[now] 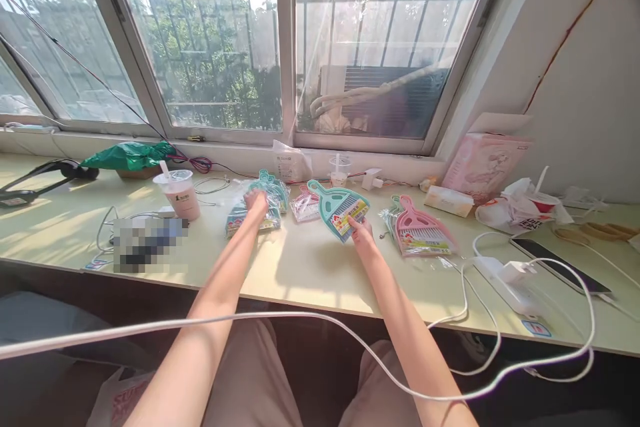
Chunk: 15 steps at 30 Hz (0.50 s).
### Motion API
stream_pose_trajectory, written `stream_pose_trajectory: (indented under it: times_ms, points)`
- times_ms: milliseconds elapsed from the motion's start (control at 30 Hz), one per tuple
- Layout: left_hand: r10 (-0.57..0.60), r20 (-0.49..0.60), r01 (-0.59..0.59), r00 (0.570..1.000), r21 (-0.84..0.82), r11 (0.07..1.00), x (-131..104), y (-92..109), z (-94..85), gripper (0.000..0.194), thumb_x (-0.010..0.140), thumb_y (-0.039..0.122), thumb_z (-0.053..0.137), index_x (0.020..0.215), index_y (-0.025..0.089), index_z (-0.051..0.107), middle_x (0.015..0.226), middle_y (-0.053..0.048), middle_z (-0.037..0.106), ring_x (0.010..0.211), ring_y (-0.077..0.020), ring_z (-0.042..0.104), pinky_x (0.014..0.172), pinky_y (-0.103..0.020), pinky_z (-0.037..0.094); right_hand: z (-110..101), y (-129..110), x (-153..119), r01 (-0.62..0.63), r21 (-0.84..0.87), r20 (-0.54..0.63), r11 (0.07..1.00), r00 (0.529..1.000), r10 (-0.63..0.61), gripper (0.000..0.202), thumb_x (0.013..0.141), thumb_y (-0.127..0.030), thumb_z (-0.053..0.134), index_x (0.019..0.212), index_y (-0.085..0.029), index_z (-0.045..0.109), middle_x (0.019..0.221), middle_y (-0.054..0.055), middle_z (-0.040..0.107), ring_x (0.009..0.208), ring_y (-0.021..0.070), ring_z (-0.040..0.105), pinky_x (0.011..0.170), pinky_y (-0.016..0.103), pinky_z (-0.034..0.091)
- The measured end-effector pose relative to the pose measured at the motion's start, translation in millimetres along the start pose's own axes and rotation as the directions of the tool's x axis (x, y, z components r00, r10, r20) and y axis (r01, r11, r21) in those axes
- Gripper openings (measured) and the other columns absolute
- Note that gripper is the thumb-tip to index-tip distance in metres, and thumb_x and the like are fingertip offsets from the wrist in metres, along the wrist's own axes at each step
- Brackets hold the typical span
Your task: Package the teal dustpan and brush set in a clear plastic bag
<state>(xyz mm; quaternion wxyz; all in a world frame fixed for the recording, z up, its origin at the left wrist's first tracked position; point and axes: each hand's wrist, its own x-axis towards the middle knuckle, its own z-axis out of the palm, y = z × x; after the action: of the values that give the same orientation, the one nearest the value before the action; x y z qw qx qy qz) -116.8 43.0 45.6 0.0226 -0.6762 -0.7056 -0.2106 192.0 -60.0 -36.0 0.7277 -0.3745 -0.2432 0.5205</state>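
My right hand [363, 232] grips the lower edge of a teal mini dustpan-and-brush set [331, 205], tilted above the table with its handle pointing up and left. My left hand [257, 201] is closed over a pile of teal dustpan sets [254, 221] in clear plastic; exactly which piece its fingers pinch is partly hidden. Between the two hands, farther back, lies a pink dustpan set [305, 205] in wrapping. Right of my right hand rests another pink dustpan set [424, 230], overlapping a teal one at its left edge.
A pink drink cup [181, 197] stands left, near headphones [47, 177] and a green bag [127, 156]. A white cable [300, 313] crosses in front of my arms. To the right are a power strip [507, 287], a phone [560, 265] and a pink box [487, 167].
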Motion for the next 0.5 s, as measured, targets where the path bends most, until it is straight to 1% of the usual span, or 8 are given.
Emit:
stream_pose_trajectory:
  times_ms: [33, 100, 200, 267, 333, 400, 433, 500]
  points:
    - [0.004, 0.045, -0.009, 0.999, 0.094, 0.996, 3, -7, -4.6, 0.032, 0.099, 0.020, 0.051, 0.118, 0.006, 0.073, 0.119, -0.027, 0.071, 0.120, -0.0390, 0.065, 0.103, -0.049, 0.050, 1, 2, 0, -0.004, 0.000, 0.007, 1.000, 1.000, 0.004, 0.040, 0.062, -0.019, 0.088, 0.094, -0.025, 0.065, 0.098, 0.003, 0.079, 0.112, 0.0278, 0.075, 0.095, 0.039, 0.064]
    - [0.027, 0.029, -0.031, 0.999, 0.157, 0.987, 5, -12, -10.7, 0.033, 0.099, 0.019, 0.050, 0.115, 0.006, 0.076, 0.116, -0.026, 0.073, 0.119, -0.0375, 0.066, 0.105, -0.047, 0.049, 3, 5, 1, -0.008, -0.014, 0.020, 1.000, 1.000, 0.009, 0.040, 0.063, -0.022, 0.088, 0.095, -0.026, 0.065, 0.100, 0.003, 0.079, 0.112, 0.0279, 0.075, 0.094, 0.040, 0.064]
    - [0.063, -0.070, -0.047, 0.996, 0.212, 0.976, -1, -10, -12.4, 0.049, 0.099, 0.035, 0.059, 0.136, 0.004, 0.067, 0.139, -0.032, 0.063, 0.141, -0.0443, 0.051, 0.116, -0.055, 0.039, 3, 8, 2, -0.009, -0.028, 0.026, 1.000, 1.000, 0.010, 0.039, 0.063, -0.023, 0.089, 0.095, -0.026, 0.066, 0.099, 0.004, 0.079, 0.107, 0.0273, 0.076, 0.090, 0.039, 0.065]
    - [0.059, -0.037, -0.048, 0.998, 0.262, 0.964, -5, -9, -12.5, 0.058, 0.096, 0.039, 0.065, 0.140, 0.002, 0.062, 0.139, -0.035, 0.062, 0.140, -0.0475, 0.052, 0.113, -0.058, 0.042, 1, 8, 2, -0.011, -0.018, 0.023, 1.000, 1.000, 0.012, 0.039, 0.062, -0.021, 0.088, 0.094, -0.025, 0.067, 0.096, 0.003, 0.079, 0.103, 0.0268, 0.077, 0.085, 0.037, 0.066]
    - [0.071, 0.063, -0.086, 0.996, 0.285, 0.955, -8, -11, -15.3, 0.041, 0.094, 0.028, 0.064, 0.128, 0.005, 0.071, 0.122, -0.030, 0.072, 0.122, -0.0433, 0.067, 0.102, -0.052, 0.052, 0, 6, 1, -0.020, -0.017, 0.003, 1.000, 1.000, 0.020, 0.037, 0.061, -0.019, 0.088, 0.092, -0.025, 0.067, 0.093, 0.003, 0.080, 0.099, 0.0265, 0.077, 0.081, 0.035, 0.066]
    - [0.115, 0.122, -0.145, 0.986, 0.273, 0.951, -10, -13, -22.0, 0.026, 0.091, 0.015, 0.060, 0.110, 0.007, 0.077, 0.103, -0.024, 0.077, 0.106, -0.0383, 0.074, 0.093, -0.045, 0.056, -1, 4, 2, -0.043, -0.026, -0.030, 0.999, 0.999, 0.042, 0.037, 0.060, -0.017, 0.088, 0.090, -0.025, 0.067, 0.089, 0.002, 0.079, 0.096, 0.0265, 0.078, 0.076, 0.034, 0.066]
    - [0.143, 0.118, -0.170, 0.983, 0.264, 0.949, -11, -14, -26.4, 0.026, 0.090, 0.011, 0.058, 0.106, 0.009, 0.079, 0.102, -0.023, 0.078, 0.106, -0.0371, 0.074, 0.094, -0.044, 0.057, -1, 3, 2, -0.053, -0.025, -0.050, 0.998, 0.997, 0.052, 0.037, 0.060, -0.017, 0.087, 0.089, -0.025, 0.066, 0.087, 0.002, 0.079, 0.094, 0.0265, 0.078, 0.075, 0.033, 0.066]
    - [0.277, 0.072, -0.286, 0.958, 0.222, 0.932, -17, -15, -35.3, 0.036, 0.090, 0.006, 0.052, 0.114, 0.012, 0.079, 0.117, -0.021, 0.077, 0.118, -0.0345, 0.071, 0.102, -0.044, 0.055, -2, 2, 3, -0.056, -0.008, -0.092, 0.998, 0.994, 0.055, 0.037, 0.059, -0.015, 0.087, 0.088, -0.024, 0.066, 0.084, 0.002, 0.079, 0.091, 0.0261, 0.078, 0.072, 0.032, 0.065]
